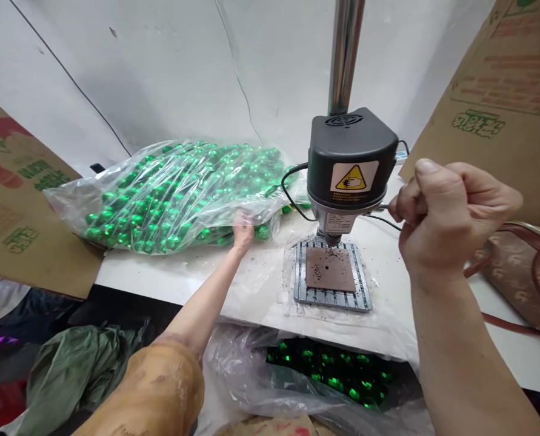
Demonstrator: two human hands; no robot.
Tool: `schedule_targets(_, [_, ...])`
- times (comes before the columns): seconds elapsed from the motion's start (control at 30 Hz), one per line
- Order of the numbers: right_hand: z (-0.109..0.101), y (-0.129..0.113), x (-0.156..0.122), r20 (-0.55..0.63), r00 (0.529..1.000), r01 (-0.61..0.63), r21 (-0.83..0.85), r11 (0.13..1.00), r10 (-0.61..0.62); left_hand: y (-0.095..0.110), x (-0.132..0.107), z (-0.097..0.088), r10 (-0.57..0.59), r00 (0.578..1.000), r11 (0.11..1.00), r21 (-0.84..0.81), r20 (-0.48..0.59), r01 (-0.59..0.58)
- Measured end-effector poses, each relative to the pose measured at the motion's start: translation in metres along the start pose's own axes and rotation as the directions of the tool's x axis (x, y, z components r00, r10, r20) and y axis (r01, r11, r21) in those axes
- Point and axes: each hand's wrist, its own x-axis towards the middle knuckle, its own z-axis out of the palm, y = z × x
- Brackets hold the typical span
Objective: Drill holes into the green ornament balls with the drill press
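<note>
My left hand (pixel 243 230) is at the front right of a clear plastic bag (pixel 65 197) filled with shiny green faceted balls (pixel 160 221). Its fingers look bunched together, partly behind the film, so what they hold is hidden. My right hand (pixel 451 212) is closed around the feed lever (pixel 385 207) on the right side of a small black bench drill press (pixel 352 148). Under the drill's chuck (pixel 333 240), a brown square plate (pixel 331 278) with a small dark hole lies on the slotted metal base (pixel 333 298). Dark shavings are scattered over both.
Below the table's front edge (pixel 251 318), another open plastic bag (pixel 233 369) holds dark green shiny pieces (pixel 333 369). Cardboard (pixel 24 224) stands at left, and more cardboard (pixel 483 91) at right. A patterned handbag (pixel 515 278) sits on the right. A metal column (pixel 345 60) rises behind the drill.
</note>
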Motion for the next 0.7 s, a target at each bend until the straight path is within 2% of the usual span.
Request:
schedule_targets(0.13, [-0.001, 0.0, 0.0, 0.009, 1.0, -0.025, -0.003, 1.0, 0.025, 0.009, -0.019, -0.016, -0.075, 0.992, 0.985, -0.147, 0.102, 0.09])
schedule_targets(0.23, [-0.002, 0.0, 0.0, 0.011, 0.999, -0.033, 0.01, 0.999, 0.033, 0.015, -0.033, -0.034, -0.074, 0.991, 0.969, -0.226, 0.112, 0.098])
schedule_targets(0.3, [-0.002, 0.0, 0.001, 0.014, 0.999, -0.042, 0.032, 0.999, 0.042, 0.019, -0.044, -0.043, -0.062, 0.994, 0.978, -0.195, 0.092, 0.079])
schedule_targets(0.37, [-0.002, 0.001, 0.001, 0.017, 0.999, -0.052, 0.037, 0.998, 0.051, 0.022, -0.057, -0.044, -0.009, 1.0, 0.999, -0.036, 0.02, 0.01])
schedule_targets(0.4, [-0.002, 0.001, 0.001, 0.016, 0.999, -0.051, 0.035, 0.998, 0.05, 0.023, -0.064, -0.041, 0.055, 0.998, 0.996, 0.063, -0.006, -0.055])
schedule_targets(0.43, [-0.002, 0.001, 0.0, 0.014, 0.999, -0.047, 0.033, 0.998, 0.046, 0.024, -0.071, -0.034, 0.144, 0.989, 0.978, 0.151, 0.019, -0.145])
schedule_targets(0.47, [-0.002, 0.001, 0.0, 0.016, 0.999, -0.044, 0.032, 0.999, 0.043, 0.025, -0.077, -0.026, 0.243, 0.964, 0.942, 0.212, 0.104, -0.261])
schedule_targets(0.5, [-0.002, 0.002, 0.0, 0.015, 0.999, -0.039, 0.032, 0.999, 0.038, 0.026, -0.081, -0.015, 0.33, 0.914, 0.893, 0.237, 0.237, -0.384])
schedule_targets(0.53, [-0.002, 0.002, 0.0, 0.013, 0.999, -0.033, 0.035, 0.999, 0.033, 0.026, -0.082, -0.002, 0.382, 0.841, 0.841, 0.233, 0.384, -0.489])
schedule_targets(0.57, [-0.002, 0.002, 0.0, 0.012, 0.999, -0.03, 0.037, 0.999, 0.03, 0.025, -0.079, 0.011, 0.393, 0.77, 0.799, 0.227, 0.502, -0.556])
schedule_targets(0.6, [-0.002, 0.002, 0.0, 0.01, 1.0, -0.03, 0.036, 0.999, 0.029, 0.025, -0.074, 0.024, 0.361, 0.739, 0.78, 0.251, 0.568, -0.574])
schedule_targets(0.63, [-0.002, 0.002, 0.0, 0.011, 1.0, -0.03, 0.035, 0.999, 0.03, 0.024, -0.065, 0.036, 0.303, 0.758, 0.779, 0.309, 0.578, -0.546])
schedule_targets(0.7, [-0.003, 0.002, 0.001, 0.019, 0.999, -0.038, 0.038, 0.999, 0.037, 0.021, -0.044, 0.056, 0.156, 0.846, 0.798, 0.439, 0.51, -0.412])
